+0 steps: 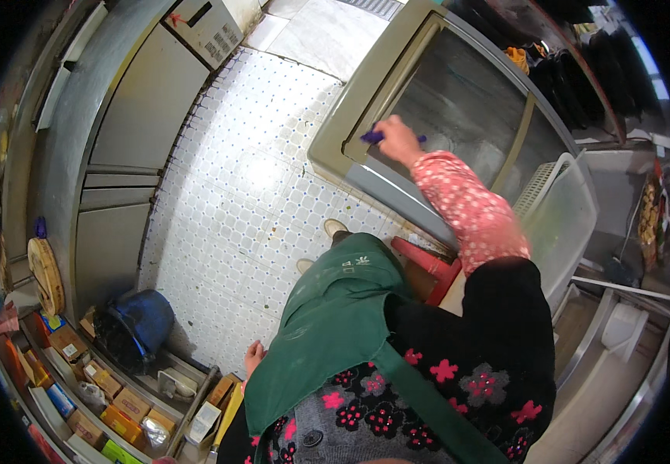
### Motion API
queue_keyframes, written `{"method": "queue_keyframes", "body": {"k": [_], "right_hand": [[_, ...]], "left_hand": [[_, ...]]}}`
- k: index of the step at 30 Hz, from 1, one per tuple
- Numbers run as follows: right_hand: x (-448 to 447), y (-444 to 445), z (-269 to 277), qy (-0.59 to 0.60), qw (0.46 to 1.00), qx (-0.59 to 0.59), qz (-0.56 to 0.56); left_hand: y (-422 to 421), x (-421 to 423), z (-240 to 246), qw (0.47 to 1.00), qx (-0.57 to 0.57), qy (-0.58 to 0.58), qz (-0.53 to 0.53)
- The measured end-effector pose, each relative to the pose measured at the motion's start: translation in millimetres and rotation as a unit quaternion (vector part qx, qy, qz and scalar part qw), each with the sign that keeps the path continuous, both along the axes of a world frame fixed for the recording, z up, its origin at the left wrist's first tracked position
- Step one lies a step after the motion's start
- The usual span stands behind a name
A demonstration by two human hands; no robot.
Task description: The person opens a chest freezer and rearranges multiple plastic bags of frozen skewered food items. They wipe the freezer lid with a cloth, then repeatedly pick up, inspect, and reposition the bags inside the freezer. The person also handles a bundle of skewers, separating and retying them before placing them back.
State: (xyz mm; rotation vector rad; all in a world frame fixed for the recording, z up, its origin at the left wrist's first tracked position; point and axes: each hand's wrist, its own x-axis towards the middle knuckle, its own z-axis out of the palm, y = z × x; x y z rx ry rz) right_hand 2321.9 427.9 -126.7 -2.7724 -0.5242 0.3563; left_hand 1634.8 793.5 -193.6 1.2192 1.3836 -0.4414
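Note:
My right hand (397,139) is closed around a bunched purple cloth (374,136), whose ends stick out on both sides of the fingers. It is over the near corner of the dark glass lid (457,87) of a chest freezer (335,124), close to the lid's frame. A pink dotted sleeve covers that forearm. My left hand (254,355) hangs low beside the green apron (335,342), partly hidden by it; the visible fingers look slightly curled, and whether they hold anything cannot be told.
A red stool (428,258) stands against the freezer's near side. At right is a translucent plastic bin (570,214) with a white basket (535,188). Steel cabinets (143,98) line the left, above a blue bucket (152,325) and shelves of small boxes (132,404). Debris dots the tiled floor (225,232).

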Motion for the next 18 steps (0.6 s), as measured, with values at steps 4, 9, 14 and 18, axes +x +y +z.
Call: {"method": "queue_keyframes", "body": {"k": [4, 9, 14, 18], "right_hand": [[-13.4, 12.0, 39.9, 0.393, 0.737, 0.497, -0.235], [-127.0, 184.6, 23.1, 0.343, 0.862, 0.325, 0.186], [-162.7, 227.1, -4.9, 0.313, 0.871, 0.371, 0.069], [-87.7, 104.9, 20.9, 0.331, 0.887, 0.321, 0.012]], "left_hand": [[4.7, -22.8, 8.2, 0.998, 0.056, 0.036, 0.015], [-6.2, -28.5, -6.2, 0.995, 0.08, 0.034, -0.04], [1.2, -20.2, -25.2, 0.996, 0.078, -0.023, -0.023], [13.7, -25.7, -26.1, 0.978, 0.118, 0.051, -0.166]]}}
